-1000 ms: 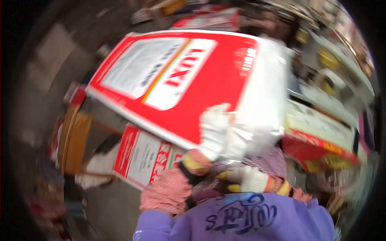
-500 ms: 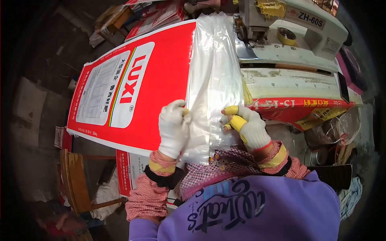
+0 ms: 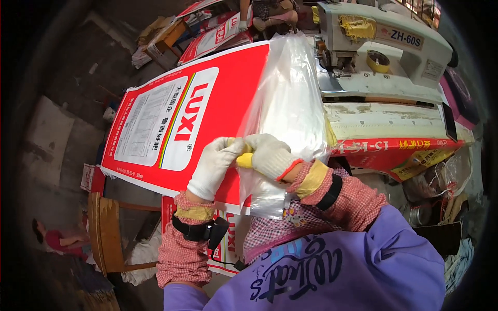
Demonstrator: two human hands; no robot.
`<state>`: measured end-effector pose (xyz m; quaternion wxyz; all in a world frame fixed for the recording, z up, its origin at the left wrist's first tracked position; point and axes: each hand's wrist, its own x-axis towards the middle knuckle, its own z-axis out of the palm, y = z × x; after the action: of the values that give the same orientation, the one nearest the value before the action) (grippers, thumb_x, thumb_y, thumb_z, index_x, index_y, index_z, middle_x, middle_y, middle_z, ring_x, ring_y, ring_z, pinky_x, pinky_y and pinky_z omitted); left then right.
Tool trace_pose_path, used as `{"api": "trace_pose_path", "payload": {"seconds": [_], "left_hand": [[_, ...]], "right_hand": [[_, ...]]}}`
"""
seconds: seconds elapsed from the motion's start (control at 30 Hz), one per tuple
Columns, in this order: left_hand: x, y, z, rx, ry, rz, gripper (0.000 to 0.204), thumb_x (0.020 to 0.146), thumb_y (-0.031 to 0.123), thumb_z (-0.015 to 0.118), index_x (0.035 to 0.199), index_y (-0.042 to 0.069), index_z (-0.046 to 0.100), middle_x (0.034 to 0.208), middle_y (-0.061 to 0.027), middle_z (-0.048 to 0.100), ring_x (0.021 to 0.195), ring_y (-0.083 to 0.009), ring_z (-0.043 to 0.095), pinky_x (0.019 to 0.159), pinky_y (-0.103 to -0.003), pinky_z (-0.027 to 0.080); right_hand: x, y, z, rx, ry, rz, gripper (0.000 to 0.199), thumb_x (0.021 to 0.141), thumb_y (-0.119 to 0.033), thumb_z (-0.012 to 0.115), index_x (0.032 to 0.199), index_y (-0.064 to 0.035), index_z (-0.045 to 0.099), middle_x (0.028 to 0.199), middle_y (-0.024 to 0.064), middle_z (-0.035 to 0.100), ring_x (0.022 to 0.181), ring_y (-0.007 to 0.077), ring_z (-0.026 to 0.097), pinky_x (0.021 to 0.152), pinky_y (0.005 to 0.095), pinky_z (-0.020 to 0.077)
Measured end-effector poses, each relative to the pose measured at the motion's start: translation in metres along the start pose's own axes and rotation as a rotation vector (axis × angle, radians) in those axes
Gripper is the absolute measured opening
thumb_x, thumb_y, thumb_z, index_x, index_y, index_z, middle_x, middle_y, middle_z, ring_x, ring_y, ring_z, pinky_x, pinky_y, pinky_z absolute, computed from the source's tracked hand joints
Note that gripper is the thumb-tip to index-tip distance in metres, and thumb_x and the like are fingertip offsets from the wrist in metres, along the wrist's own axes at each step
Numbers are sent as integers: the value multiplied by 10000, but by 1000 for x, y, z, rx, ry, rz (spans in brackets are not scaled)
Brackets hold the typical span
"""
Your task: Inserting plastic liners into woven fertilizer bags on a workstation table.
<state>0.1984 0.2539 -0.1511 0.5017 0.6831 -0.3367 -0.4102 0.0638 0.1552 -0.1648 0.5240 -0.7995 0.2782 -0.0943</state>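
Since half a second ago both gloved hands have drawn together: the left hand (image 3: 215, 163) has slid rightward along the bag's lower edge to meet the right hand (image 3: 270, 155), where before they gripped the liner well apart. Each grip is closed on the clear plastic liner (image 3: 288, 103) that sticks out of the mouth of the red and white woven sack (image 3: 181, 122); the left hand's fingers are curled shut, pinching the liner's near edge where it meets the red sack, and the right hand is clenched into a fist around the gathered plastic just beside it, the two gloves touching at the fingertips. A yellow patch of the right glove shows between them. The liner rises from the grips away from the person, its far end lying against the sewing machine (image 3: 384, 52), while a loose flap of it hangs below the right hand over the chequered sleeve. The sack spreads out from the hands to the left and away, lying tilted, its printed face up and its far left corner out over the floor (image 3: 62, 88). Its right part rests on the worn surface (image 3: 394, 119) that carries the sewing machine, whose near edge bears a red and yellow printed strip. More red printed sacks (image 3: 218, 36) lie beyond the sack's far edge, and a wooden stool (image 3: 106, 233) stands on the floor below its near left corner.
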Motion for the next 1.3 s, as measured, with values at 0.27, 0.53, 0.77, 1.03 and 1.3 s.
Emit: {"api": "trace_pose_path", "payload": {"seconds": [0.27,0.53,0.77,1.03,1.3], "left_hand": [[-13,58,-44,-151,243,429,167,890,157,624,826,10,574,718,-20,591,634,-87,538,626,-228,442],[-27,86,-35,118,282,323,108,823,7,622,856,-15,521,762,-71,609,685,-118,578,663,-254,486],[-46,81,-64,164,37,285,94,793,-55,618,824,-8,543,864,-96,624,757,-135,596,705,-274,503],[-49,49,-49,347,-1019,-266,53,848,28,526,866,0,567,787,-74,555,715,-170,558,678,-289,460],[59,150,-33,795,-954,149,20,822,62,573,837,74,567,750,-39,550,679,-167,556,638,-293,473]], "right_hand": [[-28,5,-25,-488,-120,135,340,857,-425,535,975,-144,687,830,143,680,836,324,657,754,422,496],[-9,-40,26,-416,-514,-769,241,772,-144,563,943,-10,668,892,189,677,822,336,657,723,394,526],[86,-12,24,-62,-231,-1241,242,726,-243,661,926,-114,700,815,107,677,717,296,644,634,386,520],[245,37,-117,609,915,-61,366,954,-409,459,1019,-88,622,790,80,623,714,265,582,651,366,476],[191,17,-53,967,255,-226,452,903,-404,597,1167,-51,498,874,67,604,737,197,583,679,343,491]]}}
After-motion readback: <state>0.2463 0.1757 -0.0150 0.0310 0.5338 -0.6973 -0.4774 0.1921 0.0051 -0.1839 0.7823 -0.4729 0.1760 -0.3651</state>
